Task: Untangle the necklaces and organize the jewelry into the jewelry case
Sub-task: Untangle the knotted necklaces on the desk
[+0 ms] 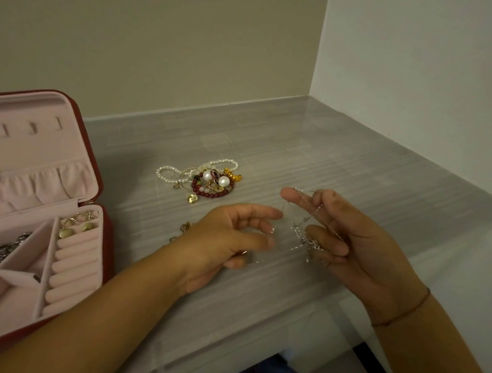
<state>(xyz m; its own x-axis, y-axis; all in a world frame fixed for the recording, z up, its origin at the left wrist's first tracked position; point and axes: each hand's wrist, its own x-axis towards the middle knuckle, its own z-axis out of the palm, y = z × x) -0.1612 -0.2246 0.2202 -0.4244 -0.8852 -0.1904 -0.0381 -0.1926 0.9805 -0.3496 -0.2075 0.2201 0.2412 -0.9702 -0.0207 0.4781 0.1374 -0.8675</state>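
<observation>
Holds the tangled necklaces [305,243] up off the desk [332,152], over its front middle, likely so that loose strands hang free and the knots show. Loops the thin silver chains over the outstretched forefinger of the right hand [350,241] and traps the knotted clump under its curled fingers. Sets the left hand [227,238] just beside, fingers loosely curled; one fine strand runs toward its lower fingers, though cannot tell whether pinched there. Lets a heap [206,179] of small pearls, glossy dark red beads and gold charms lie toward the desk's back edge, probably awaiting sorting. Stands the case [90,171] open at the left edge, lid up, ready to receive: red shell, soft pink lining, padded ring rolls, divided compartments partly filled.
</observation>
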